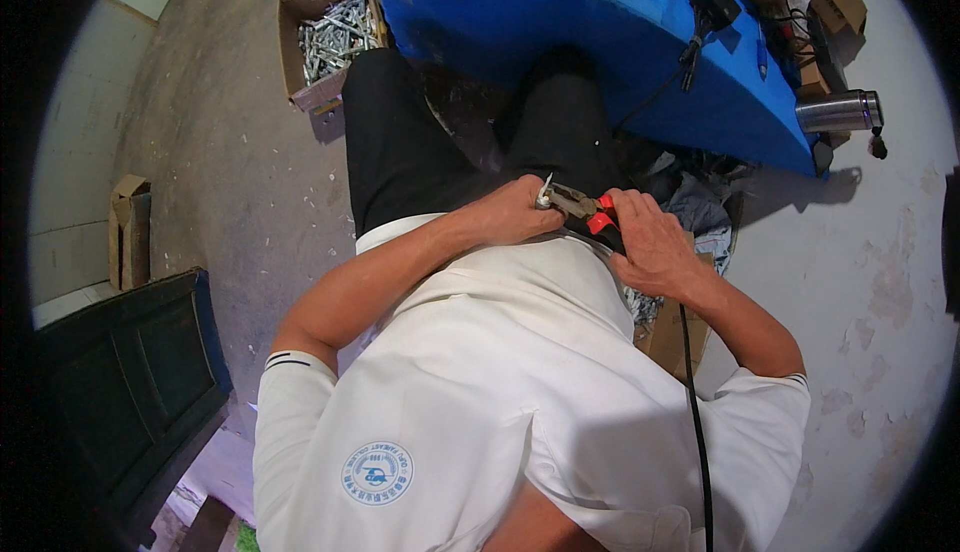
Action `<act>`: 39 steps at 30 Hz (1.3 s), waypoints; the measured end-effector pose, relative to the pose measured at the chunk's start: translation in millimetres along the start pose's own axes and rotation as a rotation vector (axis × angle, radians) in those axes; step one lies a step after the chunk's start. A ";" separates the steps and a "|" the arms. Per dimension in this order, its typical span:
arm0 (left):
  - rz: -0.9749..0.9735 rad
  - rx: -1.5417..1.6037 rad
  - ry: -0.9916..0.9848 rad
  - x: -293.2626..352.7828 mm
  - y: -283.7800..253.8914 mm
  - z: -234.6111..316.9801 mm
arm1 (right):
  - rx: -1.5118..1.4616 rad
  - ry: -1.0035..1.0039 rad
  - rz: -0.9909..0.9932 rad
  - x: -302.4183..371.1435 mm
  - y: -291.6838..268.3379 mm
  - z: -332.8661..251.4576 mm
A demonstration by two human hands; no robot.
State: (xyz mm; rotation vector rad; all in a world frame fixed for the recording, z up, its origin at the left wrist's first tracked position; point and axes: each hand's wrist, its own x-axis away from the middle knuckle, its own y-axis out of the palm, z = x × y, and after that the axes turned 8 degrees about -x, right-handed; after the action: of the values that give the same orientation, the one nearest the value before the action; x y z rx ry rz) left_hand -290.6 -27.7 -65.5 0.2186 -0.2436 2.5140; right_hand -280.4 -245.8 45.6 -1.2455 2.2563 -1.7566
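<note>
My right hand is wrapped round the handles of a pair of pliers with red and black grips, held over my lap. The metal jaws point left and meet a small whitish, pointed metal piece. My left hand pinches that small piece between its fingers. Its exact kind cannot be made out, as the fingers cover most of it. Both hands are close together in front of my waist, just above my black trousers.
An open cardboard box of many metal fasteners stands on the floor by my left knee. Ahead is a blue-covered table with a black plug and cable and a steel flask. A dark panel stands at left.
</note>
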 end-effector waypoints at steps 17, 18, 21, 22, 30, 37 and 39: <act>-0.060 -0.046 -0.065 1.5 -2.2 -2.1 | 0.024 -0.114 -0.005 -7.1 21.0 25.5; -0.069 -0.046 -0.071 2.3 -3.2 -0.6 | 0.025 -0.116 0.003 -7.2 21.9 25.8; -0.038 0.025 -0.008 1.9 -0.6 -2.5 | 0.011 -0.110 0.038 -6.4 22.7 22.9; -0.033 0.050 0.021 2.4 0.1 -1.9 | -0.005 -0.101 0.057 -6.3 20.1 18.1; 0.003 0.114 0.080 3.1 0.6 4.7 | -0.069 -0.053 0.104 1.1 17.0 10.4; 0.087 0.093 0.040 0.0 6.6 -0.9 | -0.112 0.017 0.049 3.5 7.4 0.1; 0.078 0.106 0.071 -1.9 6.9 -3.3 | -0.096 -0.004 0.061 2.9 7.5 0.9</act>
State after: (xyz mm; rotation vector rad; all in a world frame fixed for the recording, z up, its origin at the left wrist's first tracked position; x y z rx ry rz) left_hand -293.4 -33.6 -70.0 0.1644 -0.0925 2.6089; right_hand -286.1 -247.9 40.3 -1.1802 2.3756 -1.6422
